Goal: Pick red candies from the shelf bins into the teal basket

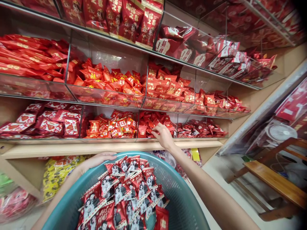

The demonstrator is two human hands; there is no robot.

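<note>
Evidently, the green basket [178, 185] sits close under the wooden shelf edge [115, 149] so that the reach between the two is short, we judge. We see the left hand [102, 158] at its far-left rim, fingers together and hooked over it, the forearm curving along the outer wall, presumably to bear the load and leave the right hand [164, 135] free. That one dips into a lower compartment, thumb and fingertips drawn close over small red packets [142, 130]; we cannot tell whether they pinch one. Couple-printed packets [129, 188] heap up inside the basket (a plainer red packet [161, 218] lies at the heap's near right edge). Above, clear dividers [68, 57] seem meant to part the kinds, and low clear fronts [103, 95] to stop packets sliding out while allowing easy reach.
</note>
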